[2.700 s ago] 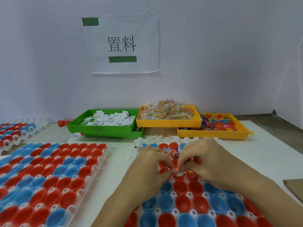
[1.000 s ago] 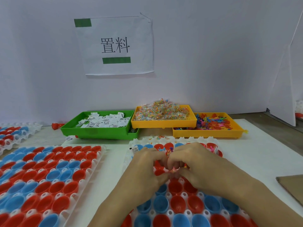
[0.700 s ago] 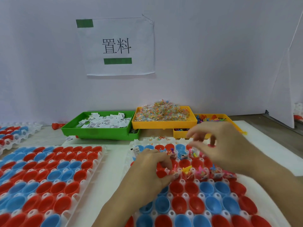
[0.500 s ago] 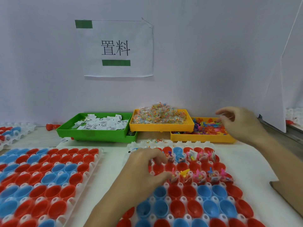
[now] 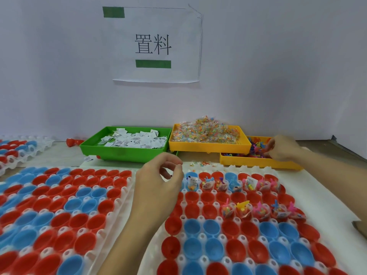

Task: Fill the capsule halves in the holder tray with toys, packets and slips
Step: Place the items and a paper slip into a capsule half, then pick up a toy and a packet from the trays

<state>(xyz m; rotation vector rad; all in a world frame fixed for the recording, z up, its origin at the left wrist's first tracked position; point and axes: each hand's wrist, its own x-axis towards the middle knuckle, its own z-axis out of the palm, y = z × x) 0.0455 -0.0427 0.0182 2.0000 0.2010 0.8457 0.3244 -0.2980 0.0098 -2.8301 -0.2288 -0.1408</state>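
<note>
The white holder tray [image 5: 234, 168] in front of me carries red and blue capsule halves. Several halves in its far row [image 5: 218, 184] and on the right of its third row [image 5: 258, 211] hold toys and packets; the others are empty. My left hand [image 5: 158, 187] hovers over the tray's left edge, fingers loosely curled, with nothing visible in them. My right hand [image 5: 282, 148] reaches into the yellow tray [image 5: 258, 163] of coloured toys [image 5: 256, 147], its fingers curled among them. The green tray [image 5: 127, 153] holds white slips [image 5: 133, 140]. The middle yellow tray [image 5: 208, 149] holds clear packets [image 5: 206, 132].
A second holder tray [image 5: 127, 195] of empty halves lies to the left, a third [image 5: 45, 144] at the far left. Loose packets [image 5: 202, 163] lie on the table behind my tray. A lone red half [image 5: 72, 141] sits by the wall. Brown cardboard [image 5: 360, 229] pokes in at right.
My hands parted from over the tray's third row. The right hand went back and right into the toy tray. The left hand lifted off the tray and moved slightly back.
</note>
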